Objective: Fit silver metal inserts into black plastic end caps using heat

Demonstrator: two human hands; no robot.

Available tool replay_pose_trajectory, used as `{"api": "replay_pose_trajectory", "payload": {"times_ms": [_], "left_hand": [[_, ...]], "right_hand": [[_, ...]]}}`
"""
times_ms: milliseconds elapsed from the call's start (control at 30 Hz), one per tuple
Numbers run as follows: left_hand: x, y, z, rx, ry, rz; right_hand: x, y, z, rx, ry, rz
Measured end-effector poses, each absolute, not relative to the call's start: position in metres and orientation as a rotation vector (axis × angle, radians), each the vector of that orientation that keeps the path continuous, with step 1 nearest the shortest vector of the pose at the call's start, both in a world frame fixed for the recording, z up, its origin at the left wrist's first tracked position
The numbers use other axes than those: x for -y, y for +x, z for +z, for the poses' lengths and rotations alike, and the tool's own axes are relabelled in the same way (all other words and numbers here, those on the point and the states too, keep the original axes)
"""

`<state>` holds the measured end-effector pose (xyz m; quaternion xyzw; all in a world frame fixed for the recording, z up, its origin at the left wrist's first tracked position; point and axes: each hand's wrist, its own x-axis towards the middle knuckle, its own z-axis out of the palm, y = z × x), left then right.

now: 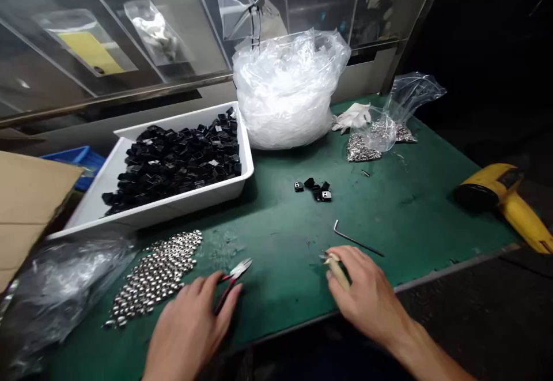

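My left hand [190,317] is at the front of the green table, its thumb and fingers around the handles of small cutting pliers [235,271]. The pliers have red and dark handles, and their bright jaws point away to the right. Further right, my right hand [367,294] has its fingers closed on a pale beige stick-like piece [339,272]. A small metallic bit shows at that piece's tip; its exact kind is unclear. Just beyond this hand lies a hex key [356,238]. A few small black parts [319,189], some with silver faces, lie farther back.
Left of the pliers spreads a pile of small shiny metal parts [155,274]. Behind stand a white tray [248,165] of black pieces and a large clear bag [289,98]. Bagged metal pieces [365,146] and a white glove [352,117] lie back right. A yellow heat gun [505,196] rests at the right edge.
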<state>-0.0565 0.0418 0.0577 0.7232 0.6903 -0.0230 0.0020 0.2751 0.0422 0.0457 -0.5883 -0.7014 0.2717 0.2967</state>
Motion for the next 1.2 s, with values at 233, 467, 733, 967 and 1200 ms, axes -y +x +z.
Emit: {"api": "replay_pose_trajectory", "payload": {"times_ms": [233,467,733,967,1200], "left_hand": [[-0.144,0.059,0.092,-1.874,2.779,-0.296],[-0.203,0.106,0.1,-1.769,2.939,-0.313],[-0.25,0.113,0.116,-1.767,2.913,-0.575],[-0.261,0.118,0.111,-1.659,2.893,-0.724],[-0.263,0.12,0.1,-1.6,2.928,-0.685]], "right_hand": [[-0.013,0.309,0.013,1.727,-1.726,0.616],[0.004,0.313,-0.001,1.748,-1.683,0.578],[0.003,0.317,-0.003,1.764,-1.609,0.665],[0.002,0.318,0.002,1.742,-1.591,0.687],[0.001,0.319,0.0,1.747,-1.609,0.669]]}}
